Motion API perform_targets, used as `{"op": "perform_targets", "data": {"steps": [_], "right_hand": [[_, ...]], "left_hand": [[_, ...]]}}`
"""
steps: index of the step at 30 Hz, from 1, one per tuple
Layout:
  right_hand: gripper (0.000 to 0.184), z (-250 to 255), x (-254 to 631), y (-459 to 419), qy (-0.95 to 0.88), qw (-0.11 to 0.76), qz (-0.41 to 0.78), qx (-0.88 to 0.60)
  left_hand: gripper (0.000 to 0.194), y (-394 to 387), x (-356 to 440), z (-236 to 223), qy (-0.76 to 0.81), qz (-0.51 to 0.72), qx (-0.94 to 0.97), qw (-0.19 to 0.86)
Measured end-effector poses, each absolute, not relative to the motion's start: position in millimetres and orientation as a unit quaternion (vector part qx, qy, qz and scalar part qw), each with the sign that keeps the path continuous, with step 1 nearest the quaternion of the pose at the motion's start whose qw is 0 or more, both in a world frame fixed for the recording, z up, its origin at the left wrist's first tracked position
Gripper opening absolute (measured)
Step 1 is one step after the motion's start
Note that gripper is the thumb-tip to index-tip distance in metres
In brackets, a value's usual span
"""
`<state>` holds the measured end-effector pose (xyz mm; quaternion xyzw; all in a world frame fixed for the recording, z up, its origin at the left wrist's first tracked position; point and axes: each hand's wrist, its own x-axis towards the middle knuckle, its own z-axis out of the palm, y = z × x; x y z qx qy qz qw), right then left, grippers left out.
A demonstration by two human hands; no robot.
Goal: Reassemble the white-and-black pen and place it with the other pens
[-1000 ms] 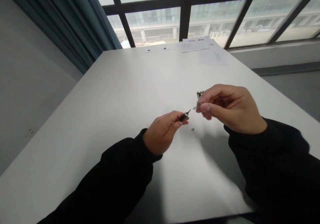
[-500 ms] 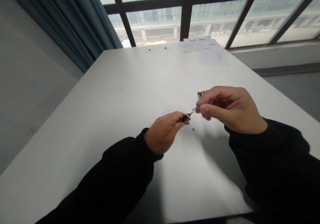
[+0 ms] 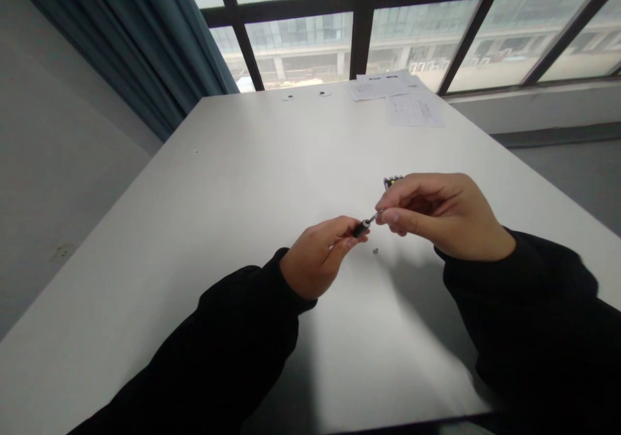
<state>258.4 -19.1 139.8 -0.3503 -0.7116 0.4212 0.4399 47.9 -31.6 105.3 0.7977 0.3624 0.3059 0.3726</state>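
The left hand (image 3: 315, 260) pinches a black tool handle (image 3: 359, 229) above the middle of the table (image 3: 242, 163); the right hand (image 3: 436, 218) pinches a thin metal bit (image 3: 377, 216), its end at the handle's tip, apparently not yet seated. A small disc (image 3: 375, 251) lies just below.

The sleeves (image 3: 218, 338) are black, the table (image 3: 194, 228) white, the far-left curtain (image 3: 145, 47) dark teal, the small tool (image 3: 359, 229) black, and the thin rod (image 3: 374, 218) touching it silver.

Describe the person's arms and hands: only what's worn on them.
The left sleeve and right sleeve are long, black and without visible markings, reaching the wrists. The left hand and right hand are bare, with no gloves, rings or watch showing.
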Motion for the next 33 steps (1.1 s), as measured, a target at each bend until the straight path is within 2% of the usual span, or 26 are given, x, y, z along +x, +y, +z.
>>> {"op": "perform_targets", "data": {"steps": [14,18,22,24,28,30,31,33], "right_hand": [[0.012,136.0,259.7,-16.4,-0.743,0.391,0.430,-0.331],[0.016,135.9,260.4,-16.8,-0.747,0.382,0.433,-0.330],[0.031,137.7,266.2,-12.3,-0.752,0.353,0.427,-0.359],[0.040,135.5,271.5,-6.8,-0.775,0.288,0.393,-0.402],[0.048,116.4,278.8,3.8,-0.839,0.052,0.307,-0.447],[0.047,102.5,278.1,6.0,-0.843,-0.036,0.293,-0.450],[0.041,96.1,277.1,6.4,-0.842,-0.059,0.292,-0.449],[0.016,87.1,275.3,6.9,-0.852,-0.068,0.281,-0.437]], "left_hand": [[0.020,-31.8,48.4,104.8,0.364,0.302,0.795,0.380],[0.019,-31.5,49.1,106.0,0.357,0.304,0.794,0.387],[0.018,-31.2,47.5,103.1,0.360,0.310,0.782,0.404],[0.019,-31.4,46.8,100.5,0.371,0.317,0.773,0.407],[0.019,-33.2,50.4,99.8,0.393,0.329,0.742,0.431],[0.020,-34.5,55.2,102.9,0.396,0.335,0.730,0.446],[0.019,-35.1,57.8,105.1,0.398,0.336,0.726,0.449],[0.019,-36.2,61.9,109.3,0.408,0.333,0.724,0.446]]}}
